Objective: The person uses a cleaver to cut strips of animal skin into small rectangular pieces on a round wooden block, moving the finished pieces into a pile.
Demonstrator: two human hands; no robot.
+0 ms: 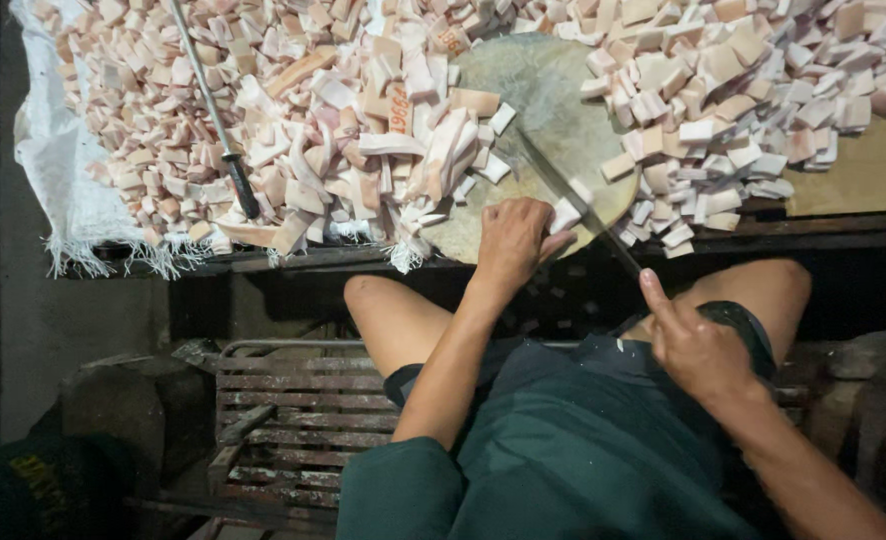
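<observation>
The left hand (511, 243) presses its fingers down on a pale meat piece (564, 214) at the near edge of the round chopping board (533, 90). The right hand (698, 350) is wrapped tight around a long knife (573, 200) — its blade lies beside that piece. Cut chunks (343, 120) are piled on both sides.

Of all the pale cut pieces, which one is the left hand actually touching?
The lone whitish piece under the left hand's fingertips on the round board, beside the knife; the rest lie heaped.
</observation>
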